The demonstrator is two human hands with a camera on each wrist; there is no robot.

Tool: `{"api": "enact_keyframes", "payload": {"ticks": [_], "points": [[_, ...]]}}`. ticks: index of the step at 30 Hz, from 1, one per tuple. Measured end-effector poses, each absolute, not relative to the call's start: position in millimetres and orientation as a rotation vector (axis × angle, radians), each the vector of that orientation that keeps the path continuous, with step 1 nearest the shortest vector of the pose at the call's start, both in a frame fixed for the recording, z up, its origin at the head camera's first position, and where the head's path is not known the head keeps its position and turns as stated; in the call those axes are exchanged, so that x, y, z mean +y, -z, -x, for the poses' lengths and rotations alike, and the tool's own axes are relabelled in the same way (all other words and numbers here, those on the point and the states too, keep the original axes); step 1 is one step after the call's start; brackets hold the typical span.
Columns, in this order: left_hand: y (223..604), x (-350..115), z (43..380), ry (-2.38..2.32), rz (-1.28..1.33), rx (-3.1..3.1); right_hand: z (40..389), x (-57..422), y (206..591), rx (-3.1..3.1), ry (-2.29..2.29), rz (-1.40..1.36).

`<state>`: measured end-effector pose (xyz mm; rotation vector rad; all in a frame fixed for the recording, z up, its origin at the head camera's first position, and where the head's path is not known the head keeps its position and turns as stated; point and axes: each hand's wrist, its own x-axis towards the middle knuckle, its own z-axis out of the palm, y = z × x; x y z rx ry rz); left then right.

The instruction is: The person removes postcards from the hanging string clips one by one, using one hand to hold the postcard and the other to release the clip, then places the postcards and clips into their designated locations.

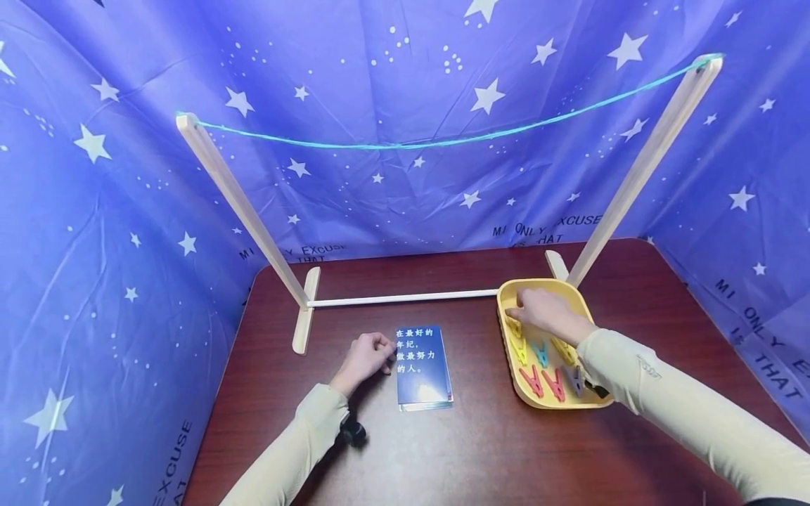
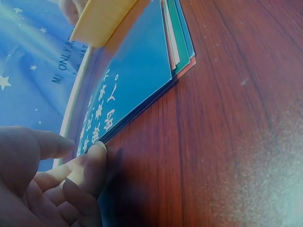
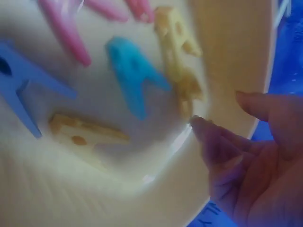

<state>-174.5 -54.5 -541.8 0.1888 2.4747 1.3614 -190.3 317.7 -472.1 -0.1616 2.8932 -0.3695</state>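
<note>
In the head view my left hand (image 1: 368, 358) is at the left edge of a small stack of blue cards (image 1: 422, 369) with white writing. The left wrist view shows its fingertips (image 2: 98, 150) right at the card edge, the thumb and forefinger a little apart. My right hand (image 1: 545, 309) reaches into the far left part of a yellow tray (image 1: 549, 403). A yellow clothespin (image 3: 182, 90) lies by its fingertips, and the right thumb stands apart from the fingers. Around it in the tray lie a light-blue clothespin (image 3: 130, 68) and several others.
Behind the cards stands a wooden frame, with a left post (image 1: 243, 207), a right post (image 1: 645, 172) and a white crossbar (image 1: 405, 299) low over the table. A sagging turquoise string (image 1: 399, 146) joins the post tops. A starry blue cloth (image 1: 380, 204) hangs behind.
</note>
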Motion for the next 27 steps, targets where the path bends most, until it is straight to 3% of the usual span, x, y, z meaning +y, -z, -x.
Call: {"api": "enact_keyframes", "payload": {"ticks": [12, 21, 27], "points": [[548.4, -58.3, 176.2, -1.347, -0.196, 2.549, 148.6, 294.7, 457.7, 3.22, 0.34, 0.478], [553.7, -59.2, 165.7, -1.36, -0.24, 2.529, 102.4, 276.7, 453.6, 3.279, 0.344, 0.427], [549.2, -64.0, 156.6, -1.215, -0.293, 2.725, 90.1, 270.5, 463.0, 3.344, 0.389, 0.314]]}}
